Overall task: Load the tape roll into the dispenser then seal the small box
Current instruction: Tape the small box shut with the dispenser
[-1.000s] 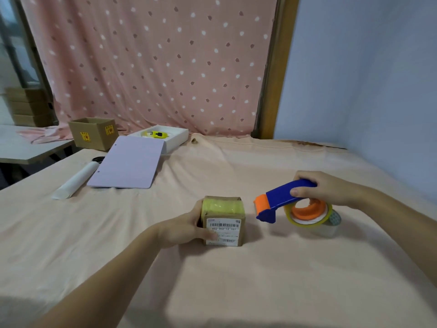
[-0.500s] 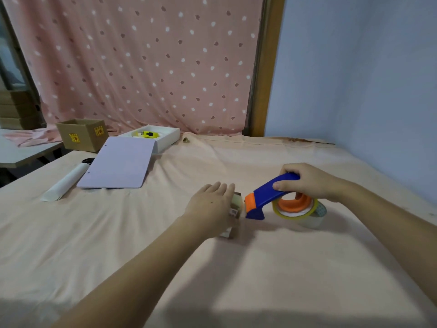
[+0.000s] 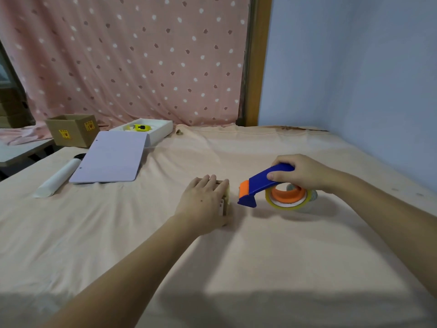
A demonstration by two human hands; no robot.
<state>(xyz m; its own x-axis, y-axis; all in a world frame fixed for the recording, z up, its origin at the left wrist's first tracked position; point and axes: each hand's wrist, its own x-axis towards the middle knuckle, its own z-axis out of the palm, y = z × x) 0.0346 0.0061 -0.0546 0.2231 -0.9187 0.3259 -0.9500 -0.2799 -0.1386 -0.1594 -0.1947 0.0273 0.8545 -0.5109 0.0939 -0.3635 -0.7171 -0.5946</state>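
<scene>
The small cardboard box (image 3: 225,199) stands near the table's middle, mostly hidden under my left hand (image 3: 203,201), which lies flat over its top with fingers together. Only the box's right edge, with yellowish tape and a bit of label, shows. Just to its right, my right hand (image 3: 301,172) grips the blue handle of the tape dispenser (image 3: 257,185). Its orange and blue head points toward the box, a small gap away. A clear tape roll (image 3: 287,203) sits on the dispenser's orange hub, resting on the cloth.
A peach cloth (image 3: 260,268) covers the table. At the back left lie a lilac board (image 3: 110,157), a white paper roll (image 3: 58,177), a white tray (image 3: 156,133) holding a yellow object, and an open cardboard box (image 3: 71,129). A blue wall stands on the right.
My left hand went from gripping the box's left side to lying over its top, hiding it. The dispenser in my right hand stays just right of the box.
</scene>
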